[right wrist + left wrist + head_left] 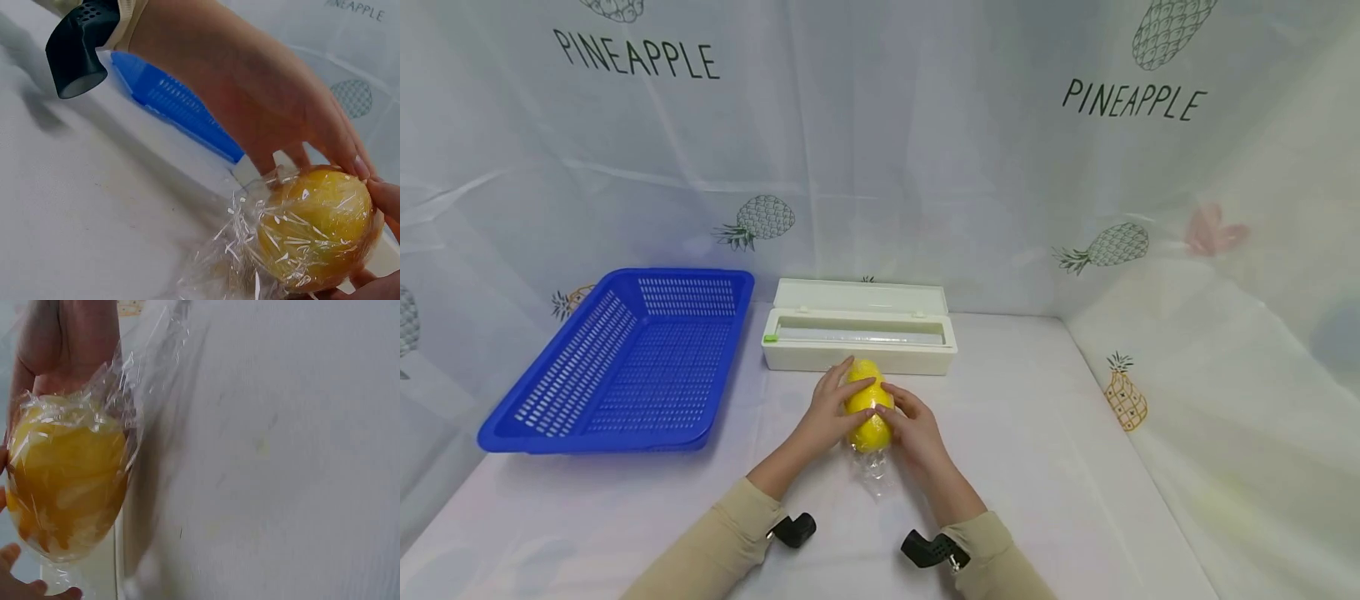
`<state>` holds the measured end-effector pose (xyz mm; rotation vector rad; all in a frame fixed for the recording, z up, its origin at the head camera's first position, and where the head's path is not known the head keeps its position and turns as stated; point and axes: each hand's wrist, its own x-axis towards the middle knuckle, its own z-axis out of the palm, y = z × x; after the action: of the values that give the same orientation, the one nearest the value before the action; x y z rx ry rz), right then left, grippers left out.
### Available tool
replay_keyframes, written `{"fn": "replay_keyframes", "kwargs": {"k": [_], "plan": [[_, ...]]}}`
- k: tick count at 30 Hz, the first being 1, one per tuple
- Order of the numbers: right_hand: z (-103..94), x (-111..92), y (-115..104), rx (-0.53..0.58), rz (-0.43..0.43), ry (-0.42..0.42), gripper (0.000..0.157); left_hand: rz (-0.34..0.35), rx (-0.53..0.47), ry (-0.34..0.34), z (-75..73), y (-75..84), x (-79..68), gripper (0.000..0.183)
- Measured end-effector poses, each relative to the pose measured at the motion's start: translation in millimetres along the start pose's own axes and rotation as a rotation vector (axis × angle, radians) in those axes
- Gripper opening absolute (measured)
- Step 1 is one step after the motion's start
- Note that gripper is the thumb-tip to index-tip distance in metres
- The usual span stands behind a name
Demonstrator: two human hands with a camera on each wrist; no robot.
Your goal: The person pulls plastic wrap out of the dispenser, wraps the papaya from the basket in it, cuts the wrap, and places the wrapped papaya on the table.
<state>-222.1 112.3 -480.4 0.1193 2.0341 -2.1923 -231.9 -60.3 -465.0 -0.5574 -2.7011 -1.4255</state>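
Observation:
A yellow, egg-shaped fruit [871, 429], wrapped in clear cling film, is held between both hands low over the table. My left hand [826, 419] grips its left side, with the fingers and thumb reaching over the top. From the other side my right hand [919, 431] holds it, thumb and fingertips against the film. A loose tail of cling film [874, 477] sticks out from the fruit's near end. Crinkled film [240, 250] bunches at that end in the right wrist view. The left wrist view shows the wrapped fruit [69, 481] up close.
Behind the hands stands a white cling film dispenser [859, 358], lid up, with a roll [861, 336] inside. A blue plastic basket [718, 400] is on the left of the white-covered table [1022, 433]. A pineapple-print curtain [925, 167] hangs along the back and right.

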Motion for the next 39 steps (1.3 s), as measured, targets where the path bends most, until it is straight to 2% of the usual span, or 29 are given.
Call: {"fn": "replay_keyframes", "kwargs": {"k": [3, 5, 10, 15, 18, 23, 31, 39], "plan": [[0.0, 0, 3, 0.026, 0.017, 0.011, 0.041, -0.052, -0.088, -0.021, 4.4, -2.5, 0.3, 0.047], [-1.3, -1, 4, 0.016, 0.01, -0.019, 0.042, -0.091, -0.152, -0.034, 6.3, -4.2, 0.4, 0.046], [-9.1, 0, 3, -0.093, -0.024, -0.094, 0.042, -0.152, -0.235, -0.046, 8.1, -6.0, 1.6, 0.04], [-18.3, -2, 4, -0.091, -0.012, -0.124, 0.045, -0.14, -0.221, -0.068, 10.5, -3.6, 3.2, 0.038], [-20.7, -7, 4, -0.069, -0.016, -0.129, 0.047, -0.16, -0.208, -0.065, 11.2, -1.4, 4.1, 0.039], [-22.3, -20, 5, -0.029, -0.027, -0.104, 0.047, -0.182, -0.196, -0.074, 11.6, -2.6, 7.1, 0.04], [-24.8, -37, 10, 0.054, -0.027, -0.064, 0.042, -0.149, -0.217, -0.111, 9.8, -4.1, 12.9, 0.036], [-31.8, -55, 15, -0.106, 0.036, -0.06, 0.039, -0.235, -0.217, -0.083, 10.6, -3.9, 17.2, 0.036]]}}
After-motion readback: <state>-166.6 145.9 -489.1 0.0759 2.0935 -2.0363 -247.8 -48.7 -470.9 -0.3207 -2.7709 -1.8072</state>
